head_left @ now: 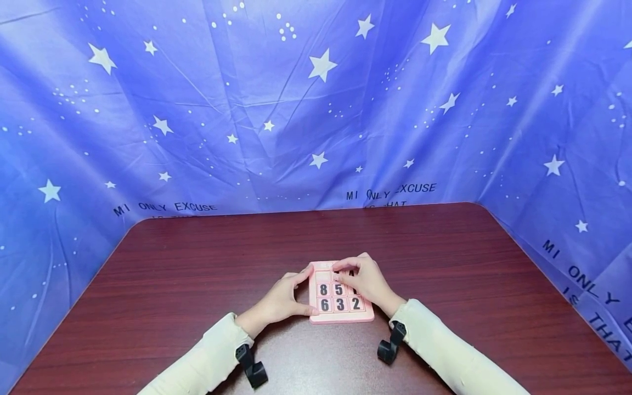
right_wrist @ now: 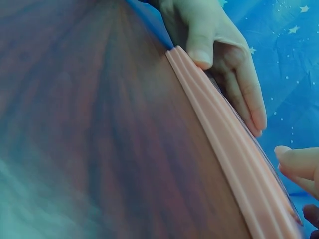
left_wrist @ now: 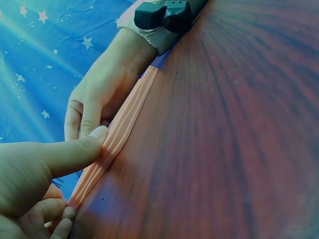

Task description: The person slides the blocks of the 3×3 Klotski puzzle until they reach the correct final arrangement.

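A pink number sliding puzzle (head_left: 342, 317) lies on the table, its black-numbered tiles facing up. The lower rows show 8 and 5, then 6, 3 and 2. My left hand (head_left: 278, 300) grips its left side, thumb at the near corner and fingers toward the far one. Over the upper right tiles is my right hand (head_left: 367, 281), thumb and index fingertips close together at the top row, covering some numbers. In the left wrist view, the ridged pink edge of the puzzle (left_wrist: 124, 127) runs beside the left thumb (left_wrist: 82, 152).
The dark red wood-grain table (head_left: 222, 247) extends around the puzzle. A blue curtain (head_left: 276, 109) with white stars and printed lettering hangs behind and at both sides. Black camera mounts (head_left: 252, 367) are strapped over the pale sleeves (head_left: 202, 356).
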The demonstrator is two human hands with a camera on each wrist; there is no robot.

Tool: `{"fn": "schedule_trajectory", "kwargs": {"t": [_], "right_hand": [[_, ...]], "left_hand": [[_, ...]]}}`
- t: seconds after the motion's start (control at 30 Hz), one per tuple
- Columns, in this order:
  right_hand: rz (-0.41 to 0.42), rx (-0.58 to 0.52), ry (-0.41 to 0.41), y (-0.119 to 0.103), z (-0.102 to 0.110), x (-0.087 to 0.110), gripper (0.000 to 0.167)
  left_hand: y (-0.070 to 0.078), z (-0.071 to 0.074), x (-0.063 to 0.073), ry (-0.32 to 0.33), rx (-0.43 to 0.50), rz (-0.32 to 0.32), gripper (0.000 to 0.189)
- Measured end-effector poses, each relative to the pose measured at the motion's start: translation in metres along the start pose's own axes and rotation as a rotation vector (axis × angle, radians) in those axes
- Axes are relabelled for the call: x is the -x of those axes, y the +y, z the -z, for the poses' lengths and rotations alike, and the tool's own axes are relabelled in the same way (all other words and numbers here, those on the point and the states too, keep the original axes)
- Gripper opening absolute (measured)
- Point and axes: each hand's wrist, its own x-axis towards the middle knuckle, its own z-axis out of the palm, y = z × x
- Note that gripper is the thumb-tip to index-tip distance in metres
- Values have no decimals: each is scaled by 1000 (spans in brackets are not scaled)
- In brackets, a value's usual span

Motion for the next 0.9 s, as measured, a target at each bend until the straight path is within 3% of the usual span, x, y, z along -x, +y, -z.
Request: {"fn": "schedule_trajectory", "kwargs": {"t": [0.37, 0.53, 0.9], "right_hand": [[100, -19, -37, -6, -5, 12, 18], [93, -13, -69, -7, -6, 15, 18], [109, -111, -168, -5, -9, 13, 24]], "left_hand": [[0, -1, 0, 1, 7, 8, 99], [0, -1, 1, 0, 12, 6, 99], [-2, -1, 1, 5, 0, -7, 98]]}}
